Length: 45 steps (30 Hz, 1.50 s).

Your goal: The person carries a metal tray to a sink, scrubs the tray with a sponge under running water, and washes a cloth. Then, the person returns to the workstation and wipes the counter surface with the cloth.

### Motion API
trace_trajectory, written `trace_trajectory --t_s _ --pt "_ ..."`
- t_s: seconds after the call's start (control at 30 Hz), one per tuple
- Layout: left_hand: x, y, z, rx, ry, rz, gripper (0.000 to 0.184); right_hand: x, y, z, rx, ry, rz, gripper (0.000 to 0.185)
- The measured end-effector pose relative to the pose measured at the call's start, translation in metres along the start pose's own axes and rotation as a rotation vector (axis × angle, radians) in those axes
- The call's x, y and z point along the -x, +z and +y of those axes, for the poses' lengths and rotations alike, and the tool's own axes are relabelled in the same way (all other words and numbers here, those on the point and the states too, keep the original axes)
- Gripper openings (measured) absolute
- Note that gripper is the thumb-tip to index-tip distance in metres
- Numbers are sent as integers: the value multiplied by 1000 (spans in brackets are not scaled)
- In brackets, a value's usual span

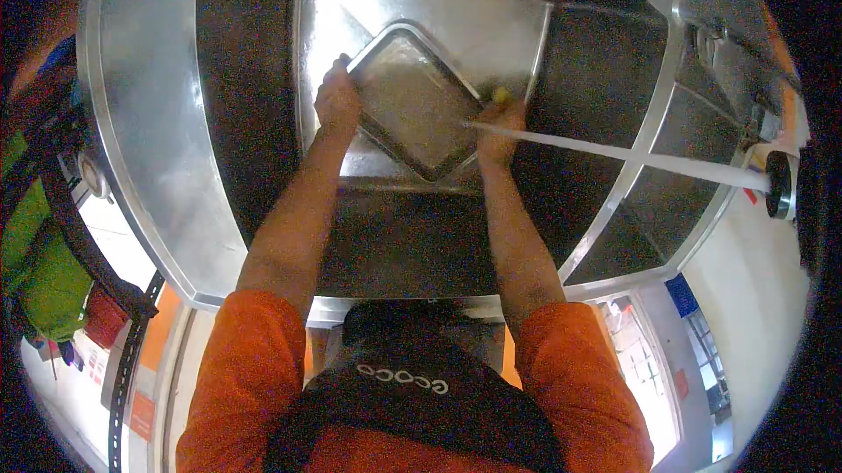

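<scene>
A rectangular metal baking tray (405,27) with a raised rim is held at a slant, one corner pointing toward me. My left hand (338,100) is closed on its left corner. On the opposite side, my right hand (500,135) grips the right corner. A small yellow piece (501,95) shows by the right fingertips; its kind is too blurred to tell. A stream of water (596,146) runs from the right and reaches the tray beside my right hand. Beneath the tray is a bright metal rectangle (491,21), a sink bottom or a larger tray; I cannot tell which.
Dark walls of a metal sink (250,78) surround the work. A metal ledge (145,96) runs along the left, and a metal divider (645,135) on the right. A round spout (781,185) is at far right. Green cloth (53,271) hangs at the left.
</scene>
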<state>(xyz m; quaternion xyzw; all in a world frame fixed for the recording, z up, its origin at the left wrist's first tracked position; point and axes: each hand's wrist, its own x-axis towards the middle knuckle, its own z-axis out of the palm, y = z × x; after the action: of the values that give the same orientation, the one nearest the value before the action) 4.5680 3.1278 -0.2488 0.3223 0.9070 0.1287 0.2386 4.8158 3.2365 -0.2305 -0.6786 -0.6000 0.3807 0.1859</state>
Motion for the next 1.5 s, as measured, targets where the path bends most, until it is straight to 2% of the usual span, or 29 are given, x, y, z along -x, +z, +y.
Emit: trace_trajectory --t_s 0.07,0.13,0.2,0.27,0.3,0.37,0.4,0.47,0.53,0.57,0.63,0.67,0.77,0.83,0.9,0.97,1.03,1.1,1.17,1.2,1.27,1.33,1.4,1.43,1.5 --pt "-3 0 -2 -21 -29 -70 30 -18 38 23 -232 0 14 17" --pt "-5 0 -3 -25 -39 -103 31 -22 68 4 -177 -311 37 11" --pt "-4 -1 -4 -14 -23 -106 33 -23 76 -36 173 -443 23 9" --pt "-10 -8 2 -17 -120 -169 33 -40 88 -48 395 -318 -23 11" --pt "-11 -9 3 -16 -175 -203 34 -30 68 -43 433 -284 -130 12" --pt "-7 -4 -3 38 -90 -142 33 -13 26 -5 230 -333 -89 14" --pt "-6 -2 -7 63 -52 -111 33 -6 20 27 -17 -406 55 15" --pt "-8 1 -13 52 -34 -93 32 5 0 29 -277 41 85 15" --pt "-6 5 -12 48 -5 -78 32 11 -3 23 -563 233 92 16" --pt "-6 5 -12 49 8 -63 31 11 12 -7 -727 190 72 17" --pt "-4 0 -11 33 18 -54 31 5 46 -18 -253 -75 66 19" --pt "-5 -6 -5 22 15 -59 30 -6 64 -12 393 -284 72 19" --pt "-3 -7 -5 32 -36 -97 31 -27 94 -26 424 -455 62 19" --pt "-7 -8 -2 59 -69 -116 32 -16 61 -21 303 -352 -44 19" --pt "-7 -11 0 85 -101 -128 34 -8 29 1 276 -351 14 20" --pt "-7 -13 -1 36 -70 -110 36 2 15 38 343 -432 246 20" --pt "-3 -10 -1 -4 -62 -123 37 -2 35 47 -524 28 150 21" --pt "-6 -8 -3 -40 -63 -154 39 1 59 19 -341 -53 150 21" --pt "-12 -11 8 -42 -123 -195 41 -11 93 -23 263 -396 165 21" --pt "-10 -12 8 -57 -119 -202 42 -17 107 -24 248 -425 141 21" --pt "-10 -10 4 -26 -109 -209 43 -18 100 -6 384 -333 10 21" --pt "-15 3 -14 74 -105 -205 45 -20 61 8 5 -82 -153 22" --pt "-10 -4 -6 42 -76 -187 46 6 11 26 -476 110 -70 23" --pt "-8 -7 -3 26 -63 -176 46 18 7 47 -509 82 104 24" --pt "-9 -4 -6 39 -68 -165 46 17 14 81 -548 169 188 23"
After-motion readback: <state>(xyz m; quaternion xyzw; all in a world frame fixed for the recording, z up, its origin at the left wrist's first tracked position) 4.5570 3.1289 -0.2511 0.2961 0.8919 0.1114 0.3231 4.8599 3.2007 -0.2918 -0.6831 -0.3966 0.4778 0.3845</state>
